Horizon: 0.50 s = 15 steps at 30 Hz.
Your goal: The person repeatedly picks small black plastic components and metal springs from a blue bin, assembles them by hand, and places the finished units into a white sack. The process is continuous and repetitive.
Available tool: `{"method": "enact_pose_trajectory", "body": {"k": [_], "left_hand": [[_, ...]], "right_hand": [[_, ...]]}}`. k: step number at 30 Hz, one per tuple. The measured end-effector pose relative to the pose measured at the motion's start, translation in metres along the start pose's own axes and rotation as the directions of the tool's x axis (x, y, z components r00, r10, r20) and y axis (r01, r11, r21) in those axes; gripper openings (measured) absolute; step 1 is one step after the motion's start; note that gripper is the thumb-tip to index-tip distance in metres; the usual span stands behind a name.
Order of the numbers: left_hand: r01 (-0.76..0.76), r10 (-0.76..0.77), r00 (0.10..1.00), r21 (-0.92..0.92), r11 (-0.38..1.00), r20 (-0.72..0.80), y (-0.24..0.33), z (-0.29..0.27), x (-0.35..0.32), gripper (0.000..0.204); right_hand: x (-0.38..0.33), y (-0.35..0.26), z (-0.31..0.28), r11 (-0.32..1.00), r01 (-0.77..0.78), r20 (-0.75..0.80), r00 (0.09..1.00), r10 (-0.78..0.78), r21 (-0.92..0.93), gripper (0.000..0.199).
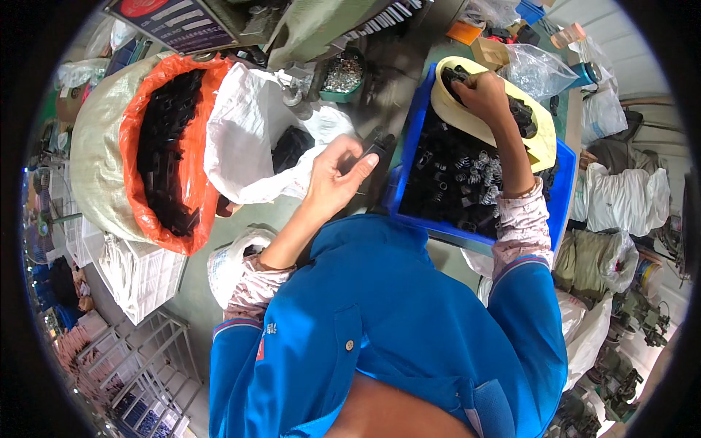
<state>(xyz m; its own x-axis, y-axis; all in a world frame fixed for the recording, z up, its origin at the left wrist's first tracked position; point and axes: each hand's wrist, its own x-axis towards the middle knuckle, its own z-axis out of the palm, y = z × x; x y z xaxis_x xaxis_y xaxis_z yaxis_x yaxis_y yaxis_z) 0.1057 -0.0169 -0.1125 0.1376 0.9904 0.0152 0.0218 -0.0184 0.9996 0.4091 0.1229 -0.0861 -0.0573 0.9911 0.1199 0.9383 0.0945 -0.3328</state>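
Observation:
My left hand (337,175) is closed on a small black plastic part (374,148), pinched between thumb and fingers in front of the machine. My right hand (482,96) reaches into a pale yellow oblong tub (539,152), its fingers curled down among black parts (521,117); whatever they grip is hidden. Beneath the tub is a blue bin (415,135) holding more dark parts and a heap of small metal springs (482,174).
To the left stands a woven sack (95,146) with an orange liner (139,212), full of black parts. Beside it a white bag (237,139) hangs open. A green dish (342,95) of small metal pieces lies by the green machine (314,36). Clear plastic bags (539,69) crowd the far right.

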Motion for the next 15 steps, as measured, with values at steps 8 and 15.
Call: {"method": "enact_pose_trajectory", "body": {"k": [8, 15], "left_hand": [[0.210, -0.196, 0.976, -0.181, 0.961, 0.094, 0.008, -0.041, 0.020, 0.022], [0.099, -0.057, 0.993, -0.458, 0.883, 0.104, 0.002, -0.068, 0.032, 0.014]], "right_hand": [[-0.014, -0.006, -0.013, 0.923, -0.287, -0.024, 0.953, 0.302, 0.256, 0.030], [-0.057, -0.087, -0.017, 0.519, -0.082, 0.115, 0.993, -0.030, 0.851, 0.025]]}}
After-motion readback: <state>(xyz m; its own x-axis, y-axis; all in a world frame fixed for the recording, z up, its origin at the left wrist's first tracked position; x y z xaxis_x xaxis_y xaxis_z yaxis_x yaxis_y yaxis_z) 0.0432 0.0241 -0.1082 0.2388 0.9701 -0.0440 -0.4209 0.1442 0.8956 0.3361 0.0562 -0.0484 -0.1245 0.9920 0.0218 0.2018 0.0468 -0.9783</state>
